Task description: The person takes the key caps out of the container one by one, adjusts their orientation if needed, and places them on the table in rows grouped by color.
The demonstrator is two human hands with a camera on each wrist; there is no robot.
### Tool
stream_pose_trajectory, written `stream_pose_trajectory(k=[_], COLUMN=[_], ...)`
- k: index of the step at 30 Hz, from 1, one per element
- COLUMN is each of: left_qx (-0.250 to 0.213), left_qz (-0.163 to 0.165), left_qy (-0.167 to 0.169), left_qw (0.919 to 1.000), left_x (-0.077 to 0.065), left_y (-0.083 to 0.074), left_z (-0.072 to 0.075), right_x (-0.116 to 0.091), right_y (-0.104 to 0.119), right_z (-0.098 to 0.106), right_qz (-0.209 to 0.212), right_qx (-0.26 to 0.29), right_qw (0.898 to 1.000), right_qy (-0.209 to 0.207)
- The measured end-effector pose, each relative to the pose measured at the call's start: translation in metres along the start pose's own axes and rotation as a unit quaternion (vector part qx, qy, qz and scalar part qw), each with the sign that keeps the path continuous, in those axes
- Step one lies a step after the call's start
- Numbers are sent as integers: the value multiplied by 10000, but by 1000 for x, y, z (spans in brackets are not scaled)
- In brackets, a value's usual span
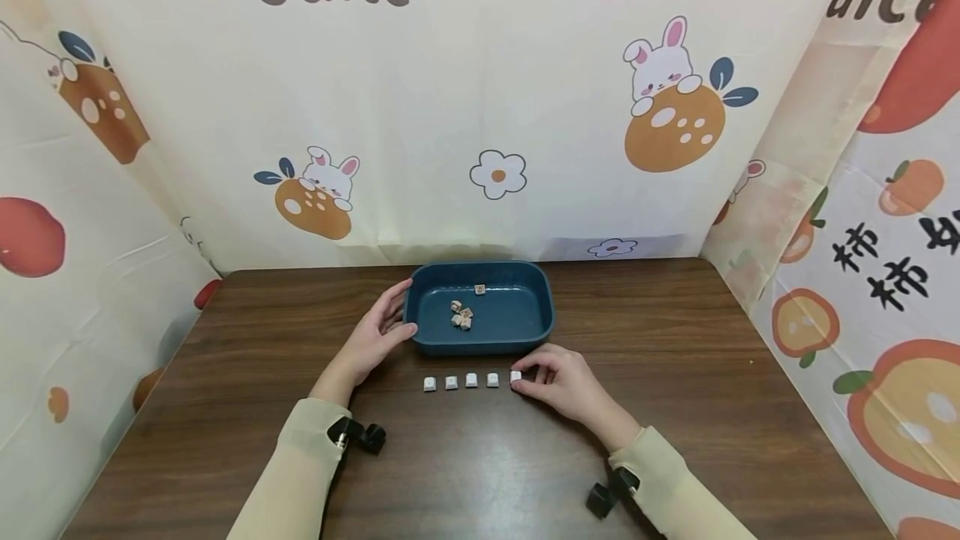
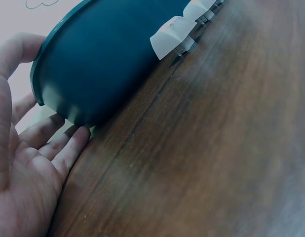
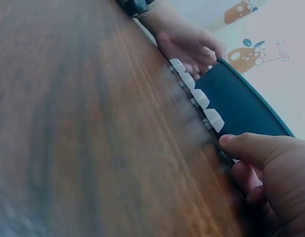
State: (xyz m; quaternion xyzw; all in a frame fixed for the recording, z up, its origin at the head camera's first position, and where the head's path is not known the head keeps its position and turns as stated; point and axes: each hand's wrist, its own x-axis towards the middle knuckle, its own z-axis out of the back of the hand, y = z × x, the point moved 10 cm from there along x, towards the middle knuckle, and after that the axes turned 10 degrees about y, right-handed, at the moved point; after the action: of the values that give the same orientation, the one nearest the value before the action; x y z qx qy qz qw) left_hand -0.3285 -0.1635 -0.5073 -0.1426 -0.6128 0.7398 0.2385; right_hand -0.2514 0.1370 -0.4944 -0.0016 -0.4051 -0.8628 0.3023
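Note:
My left hand (image 1: 372,335) holds the left end of a blue tray (image 1: 480,349), its thumb at the rim and the other fingers against the outer wall. In front of the tray stands a spaced row of several white keycaps (image 1: 471,380); clear switch-like pieces show under some caps (image 2: 173,35). At the row's right end my right hand (image 1: 558,379) pinches the last keycap (image 1: 515,376) between thumb and fingers, low at the table. In the right wrist view the thumb (image 3: 251,145) hides that keycap, while the other keycaps (image 3: 213,120) stand beyond it.
Several small wooden cubes (image 1: 466,322) lie inside the tray, with one cube (image 1: 480,290) near its back wall. The brown wooden table (image 1: 480,473) extends toward me. A printed curtain (image 1: 420,107) hangs along the table's back edge and both sides.

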Motion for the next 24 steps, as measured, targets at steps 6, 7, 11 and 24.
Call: stream_pose_trajectory(k=[6,7,11,24], left_qx=[20,17,12,-38], left_qz=[10,2,0,-21], left_qy=[18,19,21,12], left_qw=[10000,10000,10000,10000], left_x=[0,0,0,0], left_y=[1,1,0,-1], left_z=[0,0,0,0], right_x=[0,0,0,0], right_y=[1,0,0,1], right_z=[-2,-2,-2,-2], right_qz=[30,33,18,-54], right_qx=[42,49,74,124], right_qw=[10000,10000,9999,9999], right_qy=[63,66,71,81])
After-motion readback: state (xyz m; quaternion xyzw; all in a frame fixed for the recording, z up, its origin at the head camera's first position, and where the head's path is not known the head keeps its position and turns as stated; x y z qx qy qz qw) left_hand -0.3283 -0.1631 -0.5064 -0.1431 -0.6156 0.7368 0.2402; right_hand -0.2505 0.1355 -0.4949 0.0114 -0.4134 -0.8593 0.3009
